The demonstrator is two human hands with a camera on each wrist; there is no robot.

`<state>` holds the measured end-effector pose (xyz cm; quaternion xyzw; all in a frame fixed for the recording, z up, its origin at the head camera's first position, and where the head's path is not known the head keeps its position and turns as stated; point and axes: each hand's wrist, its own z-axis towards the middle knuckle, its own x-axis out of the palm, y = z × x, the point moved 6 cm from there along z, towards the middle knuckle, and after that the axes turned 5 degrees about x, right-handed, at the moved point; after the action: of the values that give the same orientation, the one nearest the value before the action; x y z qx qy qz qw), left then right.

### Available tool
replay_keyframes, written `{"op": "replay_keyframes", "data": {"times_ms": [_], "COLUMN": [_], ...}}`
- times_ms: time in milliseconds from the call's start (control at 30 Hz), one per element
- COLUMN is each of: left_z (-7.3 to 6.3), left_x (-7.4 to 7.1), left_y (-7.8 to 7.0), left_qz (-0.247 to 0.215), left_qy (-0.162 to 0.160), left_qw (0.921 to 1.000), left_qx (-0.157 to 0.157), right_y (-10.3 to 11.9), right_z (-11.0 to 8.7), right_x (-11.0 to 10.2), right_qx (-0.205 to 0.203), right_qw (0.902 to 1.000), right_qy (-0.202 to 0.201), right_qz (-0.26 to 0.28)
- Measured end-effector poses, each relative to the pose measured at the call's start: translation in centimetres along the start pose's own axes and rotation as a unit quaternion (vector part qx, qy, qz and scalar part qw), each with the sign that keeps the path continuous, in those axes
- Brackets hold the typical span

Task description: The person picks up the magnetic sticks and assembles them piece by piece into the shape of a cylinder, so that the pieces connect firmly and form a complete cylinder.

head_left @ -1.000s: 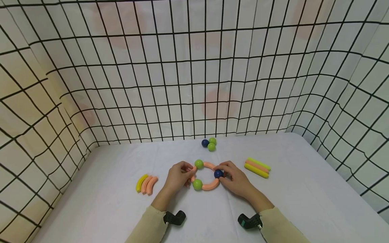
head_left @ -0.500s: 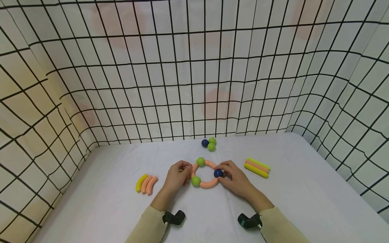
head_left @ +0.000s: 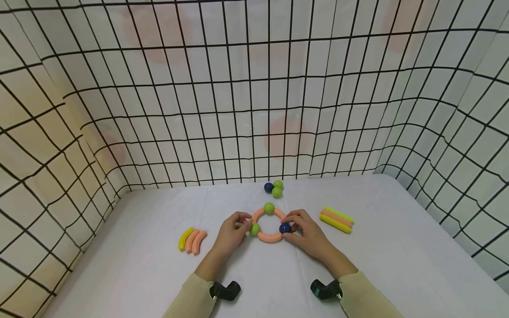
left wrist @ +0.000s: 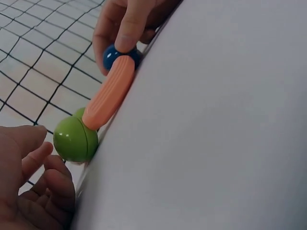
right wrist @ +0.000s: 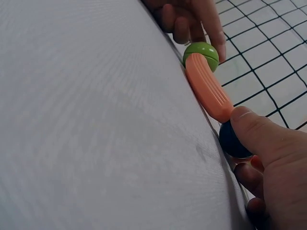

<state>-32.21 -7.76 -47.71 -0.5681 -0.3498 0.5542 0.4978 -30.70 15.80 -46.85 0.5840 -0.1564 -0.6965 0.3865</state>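
A ring of three curved orange pieces point(head_left: 270, 238) and three balls lies on the white table in the head view. One green ball point(head_left: 269, 208) is at its far side, a second green ball point(head_left: 255, 229) at its left. My right hand point(head_left: 309, 235) pinches the dark blue ball point(head_left: 284, 228) on the right, thumb pressed near where the orange piece joins it. Beside the left green ball is my left hand point(head_left: 232, 230), fingers loosely bent. In the left wrist view a small gap shows between that hand point(left wrist: 29, 177) and the green ball point(left wrist: 76, 139).
Behind the ring sit a blue ball point(head_left: 268, 187) and two green balls point(head_left: 277, 192). Curved yellow and orange pieces point(head_left: 192, 241) lie at the left, straight yellow and orange sticks point(head_left: 336, 220) at the right. A cloth wall with a black grid point(head_left: 258, 97) encloses the table.
The ring has turned clockwise: its upper green ball moved right and away, its lower green ball moved up and left. My left hand has come off the orange piece; the right stays at the blue ball.
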Motion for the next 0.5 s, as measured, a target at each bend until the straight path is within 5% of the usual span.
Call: {"op": "replay_keyframes", "data": {"times_ms": [167,367,500], "left_z": [-1.0,-1.4,-1.2], "left_x": [0.2,-0.1,0.1], "left_y": [-0.4,-1.3,-1.4], "left_qz": [0.050,0.163,0.201], "left_qy": [-0.005,-0.050,-0.034], "left_qw": [0.9975,0.9785,0.9690], "left_qx": [0.049,0.117,0.139], "right_y": [0.1,0.3,0.3], "right_z": [0.0,-0.1,0.0], "right_x": [0.0,-0.1,-0.1], "right_qx": [0.001,0.007,0.005], "right_qw": [1.0000,0.9999,0.9999], "right_qy": [0.001,0.008,0.009], "right_qz": [0.000,-0.006,-0.010]}}
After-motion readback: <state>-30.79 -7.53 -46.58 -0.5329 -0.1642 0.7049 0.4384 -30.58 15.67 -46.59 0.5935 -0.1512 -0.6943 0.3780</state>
